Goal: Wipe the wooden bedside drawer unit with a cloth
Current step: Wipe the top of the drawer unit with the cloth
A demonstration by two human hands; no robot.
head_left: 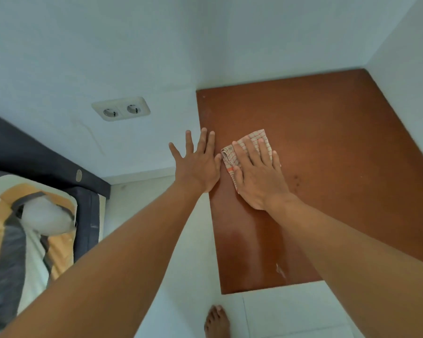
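Note:
The wooden drawer unit's reddish-brown top fills the right half of the view, set into a wall corner. A folded cream cloth with red checks lies on its left part. My right hand lies flat on the cloth, palm down, pressing it against the wood. My left hand is spread open with fingers apart at the top's left edge, its palm partly over the wood and holding nothing.
White walls close the unit in at the back and right. A double wall socket sits left of the unit. A bed with a dark frame and striped bedding stands at the left. My bare foot is on the white tiled floor.

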